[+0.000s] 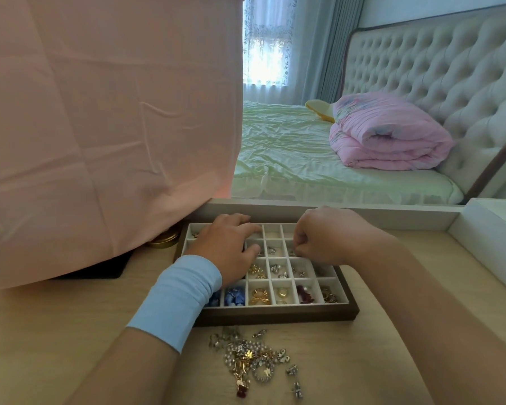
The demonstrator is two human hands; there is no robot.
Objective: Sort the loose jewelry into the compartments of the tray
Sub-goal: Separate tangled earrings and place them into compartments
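- While my right hand [327, 238] hangs curled over the tray's [275, 312] far right cells, I cannot tell whether it pinches a piece.
- Left hand [231, 249] flat, fingers straight, on the tray's far left corner; a good brace.
- Jewelry [254, 358] heaped by the table's [70, 331] near edge.
- Release low, like with like.

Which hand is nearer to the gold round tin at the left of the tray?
Left. The left hand lies on the left part of the tray, just right of the gold tin; the right hand is curled over its right part, farther away.
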